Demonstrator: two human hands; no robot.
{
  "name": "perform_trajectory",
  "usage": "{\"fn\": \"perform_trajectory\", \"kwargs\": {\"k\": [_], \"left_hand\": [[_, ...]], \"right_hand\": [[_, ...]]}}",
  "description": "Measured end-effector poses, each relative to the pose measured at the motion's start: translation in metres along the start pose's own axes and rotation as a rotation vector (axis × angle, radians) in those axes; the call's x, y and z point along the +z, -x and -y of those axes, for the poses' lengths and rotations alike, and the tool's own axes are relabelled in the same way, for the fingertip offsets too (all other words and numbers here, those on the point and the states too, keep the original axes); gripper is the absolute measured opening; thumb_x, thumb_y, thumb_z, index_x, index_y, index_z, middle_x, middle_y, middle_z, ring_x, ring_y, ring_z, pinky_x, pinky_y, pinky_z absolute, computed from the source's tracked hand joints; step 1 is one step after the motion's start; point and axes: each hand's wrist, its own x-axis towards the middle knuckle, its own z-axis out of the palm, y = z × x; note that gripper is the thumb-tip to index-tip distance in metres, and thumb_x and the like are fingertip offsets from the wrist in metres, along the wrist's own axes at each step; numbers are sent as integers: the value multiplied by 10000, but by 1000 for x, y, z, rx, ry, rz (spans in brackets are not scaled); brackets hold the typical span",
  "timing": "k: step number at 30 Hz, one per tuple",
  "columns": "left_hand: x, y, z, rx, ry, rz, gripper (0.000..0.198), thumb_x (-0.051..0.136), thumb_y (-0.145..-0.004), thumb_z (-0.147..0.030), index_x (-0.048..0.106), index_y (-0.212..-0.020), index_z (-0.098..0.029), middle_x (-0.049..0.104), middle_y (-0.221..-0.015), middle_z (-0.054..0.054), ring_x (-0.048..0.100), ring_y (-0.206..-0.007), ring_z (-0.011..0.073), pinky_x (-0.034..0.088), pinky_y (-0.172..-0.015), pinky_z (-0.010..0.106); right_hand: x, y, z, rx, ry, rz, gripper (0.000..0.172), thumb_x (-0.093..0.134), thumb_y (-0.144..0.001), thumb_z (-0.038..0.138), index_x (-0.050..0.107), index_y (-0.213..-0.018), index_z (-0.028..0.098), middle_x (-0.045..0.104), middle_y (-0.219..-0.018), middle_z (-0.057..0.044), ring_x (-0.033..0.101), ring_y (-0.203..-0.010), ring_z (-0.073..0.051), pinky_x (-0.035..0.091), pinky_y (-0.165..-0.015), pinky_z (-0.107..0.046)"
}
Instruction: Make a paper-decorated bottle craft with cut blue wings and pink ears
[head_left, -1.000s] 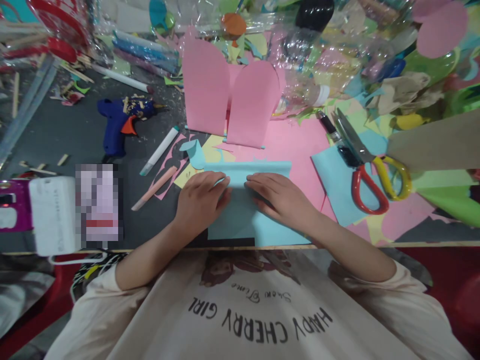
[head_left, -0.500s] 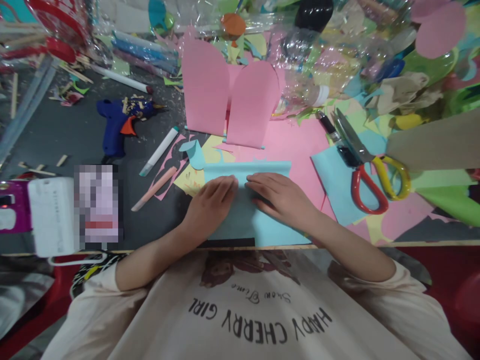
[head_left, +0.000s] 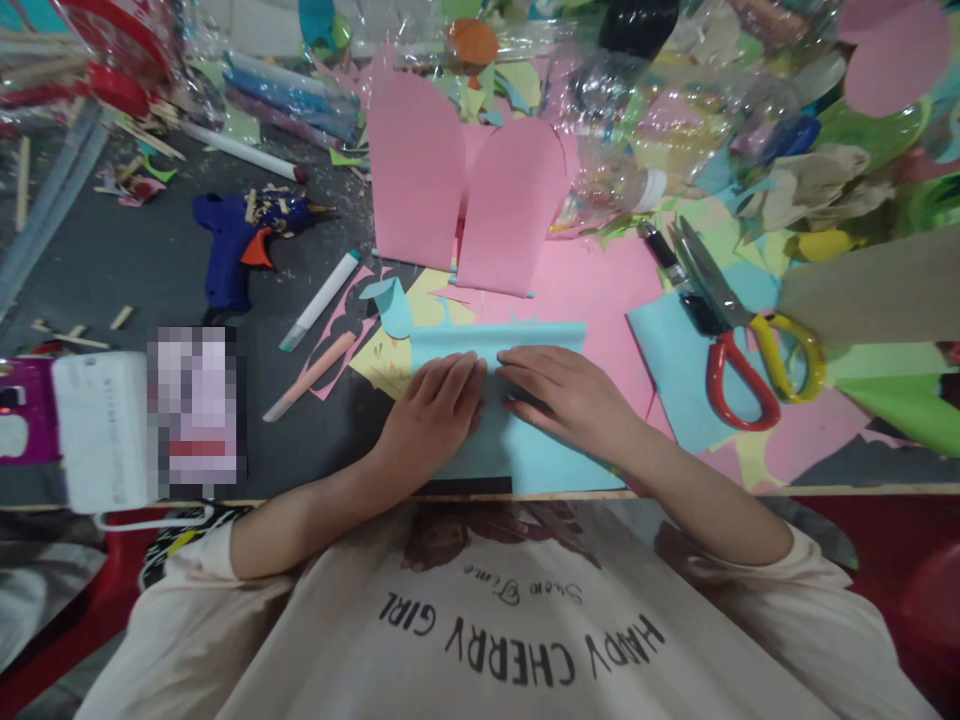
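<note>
A light blue sheet of paper (head_left: pixel 559 465) lies in front of me, its far edge turned over in a narrow strip. My left hand (head_left: pixel 439 415) rests on the sheet's left part, fingers stretched out and pointing away from me. On the right part lies my right hand (head_left: pixel 566 390), also flat, its fingers reaching toward the left hand with a small gap between them. Neither hand grips anything. Just beyond the sheet stand two rounded pink paper pieces (head_left: pixel 499 210) with thin blue strips along their lower edges.
Scissors (head_left: pixel 742 375) with red and yellow handles and a black pen (head_left: pixel 679 275) lie on blue paper at right. To the left are a blue glue gun (head_left: pixel 225 245), a marker (head_left: pixel 321 300) and a white device (head_left: pixel 103 430). Plastic bottles (head_left: pixel 611 190) and paper scraps crowd the back.
My left hand has slid slightly to the right over the blue sheet, its fingers a little more bent. The right hand stays nearly in place. The view has shifted slightly.
</note>
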Motion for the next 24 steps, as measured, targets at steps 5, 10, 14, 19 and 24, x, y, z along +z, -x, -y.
{"fn": "perform_trajectory", "kwargs": {"k": [5, 10, 14, 19, 24], "left_hand": [[1, 1, 1, -16, 54, 24, 336, 491, -951, -201, 569, -1248, -64, 680, -1160, 183, 637, -1100, 269, 524, -964, 401], [1, 0, 2, -28, 33, 44, 365, 478, -957, -230, 551, -1271, -61, 689, -1154, 173, 639, -1083, 258, 512, -944, 377], [0, -1, 3, -22, 15, 54, 360, 465, -960, -230, 543, -1272, -69, 659, -1266, 178, 614, -1156, 258, 476, -965, 369], [2, -3, 4, -35, 49, 111, 359, 426, -966, -223, 514, -1294, -109, 574, -1402, 184, 533, -1292, 258, 442, -977, 395], [3, -6, 7, -63, 80, 160, 317, 451, -950, -249, 541, -1237, -149, 551, -1429, 176, 554, -1244, 279, 454, -931, 428]], "right_hand": [[1, 0, -1, -2, -2, 0, 288, 478, -980, 300, 660, -1125, 130, 715, -1204, -150, 684, -1103, -257, 591, -901, -472], [0, 0, -1, 14, -20, 43, 290, 470, -983, 300, 659, -1137, 143, 702, -1230, -151, 665, -1136, -263, 575, -920, -491], [0, 0, -1, -16, -1, 19, 287, 468, -985, 299, 658, -1119, 130, 707, -1212, -155, 671, -1112, -259, 573, -900, -464], [2, -3, 0, 32, -12, 40, 286, 440, -989, 289, 652, -1129, 160, 712, -1196, -132, 661, -1086, -257, 546, -876, -452], [2, -10, 3, 105, 2, 92, 262, 413, -972, 228, 653, -1050, 160, 655, -1321, -131, 631, -970, -266, 526, -827, -466]]}}
